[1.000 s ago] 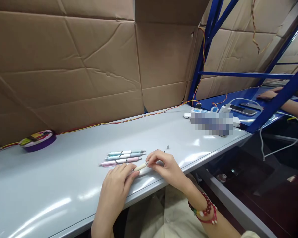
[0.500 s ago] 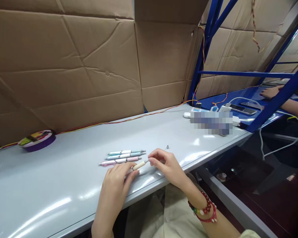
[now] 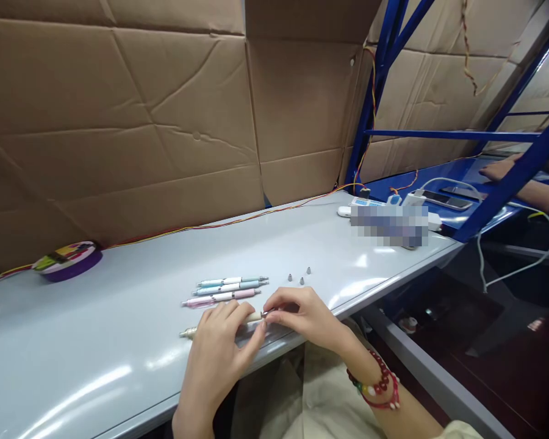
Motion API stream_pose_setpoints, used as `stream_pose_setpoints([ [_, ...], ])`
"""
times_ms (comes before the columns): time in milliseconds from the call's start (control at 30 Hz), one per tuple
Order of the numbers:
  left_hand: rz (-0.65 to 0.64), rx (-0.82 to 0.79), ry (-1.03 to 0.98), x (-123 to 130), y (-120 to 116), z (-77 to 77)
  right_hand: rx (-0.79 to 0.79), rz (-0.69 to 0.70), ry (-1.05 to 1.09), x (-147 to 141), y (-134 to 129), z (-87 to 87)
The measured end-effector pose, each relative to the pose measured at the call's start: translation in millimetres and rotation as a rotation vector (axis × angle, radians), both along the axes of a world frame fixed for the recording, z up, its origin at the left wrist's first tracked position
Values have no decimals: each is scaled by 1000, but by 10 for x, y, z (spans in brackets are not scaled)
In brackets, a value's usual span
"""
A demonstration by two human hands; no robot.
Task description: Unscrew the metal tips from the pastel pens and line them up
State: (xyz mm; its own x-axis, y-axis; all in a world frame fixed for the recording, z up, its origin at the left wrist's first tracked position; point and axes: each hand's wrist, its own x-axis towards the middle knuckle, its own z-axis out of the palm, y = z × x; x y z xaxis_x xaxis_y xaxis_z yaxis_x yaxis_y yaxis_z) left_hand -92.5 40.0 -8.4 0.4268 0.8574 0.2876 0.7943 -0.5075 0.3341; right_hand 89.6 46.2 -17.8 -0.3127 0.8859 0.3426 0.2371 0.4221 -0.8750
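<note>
My left hand (image 3: 222, 335) is closed over a cream mechanical pencil (image 3: 254, 317), whose other end shows left of the fingers. With thumb and forefinger, my right hand (image 3: 304, 312) pinches the metal tip end of this pencil; the fingertips hide most of the tip. Just beyond my hands lie a pink-and-white mechanical pencil (image 3: 222, 297), a blue one (image 3: 229, 287) and a pale green one (image 3: 231, 281), side by side. Three small metal cone tips (image 3: 302, 281) stand on the table beyond my right hand.
The white table (image 3: 119, 317) runs along a cardboard wall (image 3: 165, 122). A purple round tape roll (image 3: 75, 265) sits at the left, and a power strip with plugs (image 3: 370, 202) at the far right. Behind a blue frame (image 3: 370, 122), another person's hand (image 3: 496, 171) rests beside phones (image 3: 446, 200).
My right hand has moved slightly left and down along with the pencil's tip end. Two more metal tips have come into view, and the pencil's far end now shows left of my left hand.
</note>
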Motion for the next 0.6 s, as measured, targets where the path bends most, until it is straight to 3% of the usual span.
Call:
stream_pose_setpoints([
  [267, 9, -2, 1, -19, 7, 5, 56, -10, -17, 14, 8, -14],
  [467, 1, -29, -33, -31, 0, 25, 68, -305, 140, 4, 13, -73],
  [600, -5, -31, -45, -36, -11, 40, 125, -445, 96, 125, -18, -73],
])
